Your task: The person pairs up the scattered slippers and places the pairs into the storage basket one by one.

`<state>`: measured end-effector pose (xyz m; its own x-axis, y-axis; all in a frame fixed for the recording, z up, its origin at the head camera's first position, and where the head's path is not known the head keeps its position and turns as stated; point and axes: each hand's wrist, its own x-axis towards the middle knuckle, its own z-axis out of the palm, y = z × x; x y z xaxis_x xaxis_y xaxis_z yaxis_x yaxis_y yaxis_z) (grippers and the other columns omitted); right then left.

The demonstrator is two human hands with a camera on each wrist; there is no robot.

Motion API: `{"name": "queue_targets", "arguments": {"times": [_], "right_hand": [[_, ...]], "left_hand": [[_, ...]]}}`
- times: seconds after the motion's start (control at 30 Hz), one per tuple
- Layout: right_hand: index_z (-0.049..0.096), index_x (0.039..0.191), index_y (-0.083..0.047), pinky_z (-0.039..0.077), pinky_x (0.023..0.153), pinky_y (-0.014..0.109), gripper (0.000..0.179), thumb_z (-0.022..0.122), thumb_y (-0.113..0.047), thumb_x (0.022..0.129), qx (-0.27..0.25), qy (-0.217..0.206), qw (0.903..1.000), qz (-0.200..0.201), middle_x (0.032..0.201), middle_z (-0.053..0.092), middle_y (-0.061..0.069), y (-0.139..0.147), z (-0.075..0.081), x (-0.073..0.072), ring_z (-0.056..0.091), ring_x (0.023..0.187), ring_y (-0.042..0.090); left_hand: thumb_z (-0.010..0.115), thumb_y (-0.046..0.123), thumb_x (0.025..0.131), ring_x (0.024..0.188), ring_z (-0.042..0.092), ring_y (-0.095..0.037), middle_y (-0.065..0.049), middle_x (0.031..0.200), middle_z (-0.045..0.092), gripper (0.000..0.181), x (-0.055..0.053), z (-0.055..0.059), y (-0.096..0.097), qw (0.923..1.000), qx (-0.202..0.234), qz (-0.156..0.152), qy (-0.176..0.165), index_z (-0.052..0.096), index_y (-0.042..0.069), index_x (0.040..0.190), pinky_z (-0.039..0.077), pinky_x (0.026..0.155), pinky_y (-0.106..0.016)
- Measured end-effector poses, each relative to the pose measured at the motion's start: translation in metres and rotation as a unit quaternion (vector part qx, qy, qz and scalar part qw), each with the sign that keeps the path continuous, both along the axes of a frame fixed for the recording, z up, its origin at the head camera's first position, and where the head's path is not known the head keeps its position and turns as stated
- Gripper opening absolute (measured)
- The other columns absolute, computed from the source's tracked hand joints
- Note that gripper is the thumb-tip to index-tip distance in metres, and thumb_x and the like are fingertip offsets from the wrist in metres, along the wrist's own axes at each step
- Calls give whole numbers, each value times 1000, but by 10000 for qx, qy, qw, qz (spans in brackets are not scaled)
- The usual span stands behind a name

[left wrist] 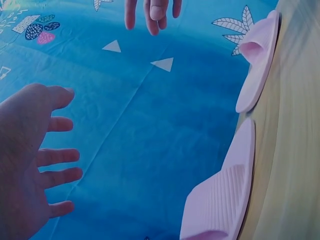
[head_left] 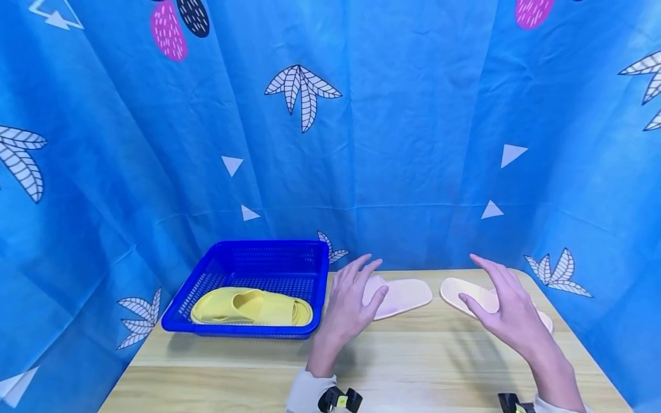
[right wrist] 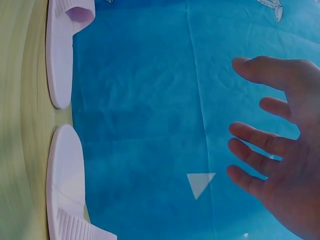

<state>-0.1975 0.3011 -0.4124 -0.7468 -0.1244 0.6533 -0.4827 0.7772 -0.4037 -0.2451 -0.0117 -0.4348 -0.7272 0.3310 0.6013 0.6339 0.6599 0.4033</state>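
Two pale pink slippers lie on the wooden table, heel ends toward each other. In the head view my left hand [head_left: 346, 301] hovers over the left slipper [head_left: 405, 295], hiding its strap end. My right hand [head_left: 508, 304] is raised over the right slipper [head_left: 457, 289] and covers much of it. Both hands have fingers spread and hold nothing. The left wrist view shows the left hand [left wrist: 30, 160] apart from the ribbed slipper [left wrist: 215, 200]. In the right wrist view the right hand [right wrist: 280, 145] is likewise apart from the slippers.
A blue plastic basket [head_left: 172, 312] stands at the table's left, with yellow slippers [head_left: 258, 307] inside. The wooden table [head_left: 408, 367] reaches back to a blue patterned curtain [head_left: 403, 143], which also hangs along both sides.
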Motion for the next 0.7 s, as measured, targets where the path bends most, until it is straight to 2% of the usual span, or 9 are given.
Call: {"name": "queue_targets", "arguments": {"times": [0.13,0.27,0.57,0.7], "right_hand": [[48,153,-17,41,104,59,88,90,-12,75,-20,-50,10000,-37,145,54,15,4,-1,1,48,130,40],[47,154,-16,38,98,72,89,89,-12,76,-112,-152,9998,-44,146,52,19,11,-2,0,46,130,45],[51,152,-15,31,105,74,89,90,-10,72,-351,51,9990,-282,143,54,20,34,-2,2,43,133,49],[50,152,-14,25,110,73,83,86,-13,78,-383,-31,9983,-433,145,51,24,42,-2,4,38,138,51]], "left_hand": [[51,49,104,146,39,-24,-5,158,45,52,0,0,5,10000,-26,4,-67,52,24,150,31,115,-57],[53,49,104,146,39,-25,-6,158,44,53,-2,0,9,10000,-34,-12,-53,51,24,150,32,114,-58],[57,53,99,145,39,-29,-6,160,41,59,-11,-8,16,10000,-76,43,10,52,23,150,31,114,-59],[59,52,99,145,39,-30,-8,159,42,60,-15,-9,18,10000,-6,28,-63,52,21,150,31,114,-59]]}}
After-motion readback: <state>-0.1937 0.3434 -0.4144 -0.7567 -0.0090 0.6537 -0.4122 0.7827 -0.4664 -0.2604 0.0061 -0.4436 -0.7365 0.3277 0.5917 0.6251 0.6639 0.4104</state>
